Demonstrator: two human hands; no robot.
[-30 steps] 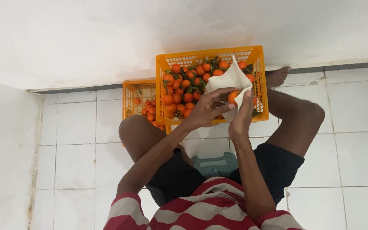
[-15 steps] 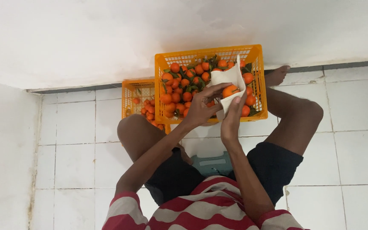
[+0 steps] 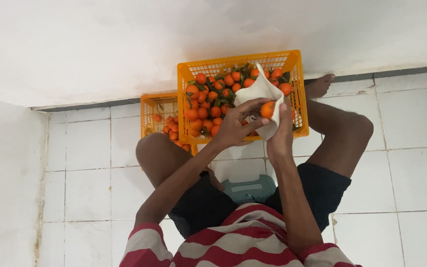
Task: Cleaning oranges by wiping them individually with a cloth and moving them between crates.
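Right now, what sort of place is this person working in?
Probably a plain back room or storage corner used for sorting fruit: a white tiled floor, bare white wall, and two orange plastic crates, the large one full of small orange citrus fruits, the smaller crate partly filled.

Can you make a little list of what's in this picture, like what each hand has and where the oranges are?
left hand: fingers on a small orange
right hand: grip on a white cloth wrapped behind that orange
big crate: orange plastic, full of leafy oranges, on the tiled floor
small crate: orange too, behind the left knee, with fewer oranges
seat: low grey-green stool between the legs
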